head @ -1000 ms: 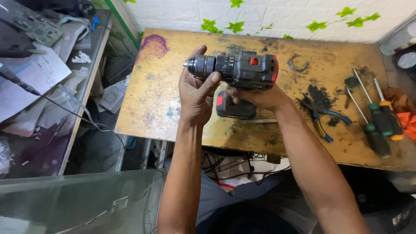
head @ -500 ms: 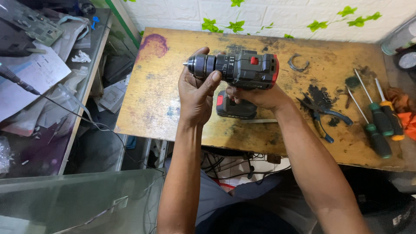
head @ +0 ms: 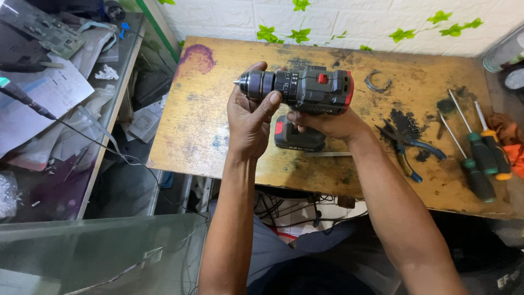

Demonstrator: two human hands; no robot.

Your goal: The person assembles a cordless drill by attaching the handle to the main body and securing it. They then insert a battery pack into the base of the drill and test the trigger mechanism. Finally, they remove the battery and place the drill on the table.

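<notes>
Drill: a black cordless drill (head: 305, 90) with red trim, held level above the wooden surface (head: 218, 136), chuck pointing to the person's left.
Left hand: the left hand (head: 250, 117) is wrapped around the front of the drill, fingers curled behind the chuck (head: 252, 84), thumb pressed on the ringed collar just behind it.
Right hand: the right hand (head: 322, 121) is clenched on the drill's grip from below, directly under the motor housing; the fingers themselves are mostly hidden by the tool body.
Position of drill to hands: it sits between and above both hands, its nose in the left, its handle in the right; the two hands are close, nearly touching beneath the housing.
Battery base: the black battery pack (head: 299, 136) with a red tab, at the foot of the handle, sits below the right hand, low over the surface; contact with the surface cannot be told.
Pliers: blue-handled pliers (head: 406, 150) lie on the surface to the right of the right forearm, amid dark grime.
Screwdrivers: three screwdrivers (head: 480, 158) with green, black and orange handles lie side by side near the right edge, well apart from the hands.
Metal ring: an open metal ring (head: 377, 83) lies on the surface just right of the drill's rear.
Side table: a glass-topped table (head: 82, 164) to the left carries papers, a circuit board (head: 41, 30) and a cable.
</notes>
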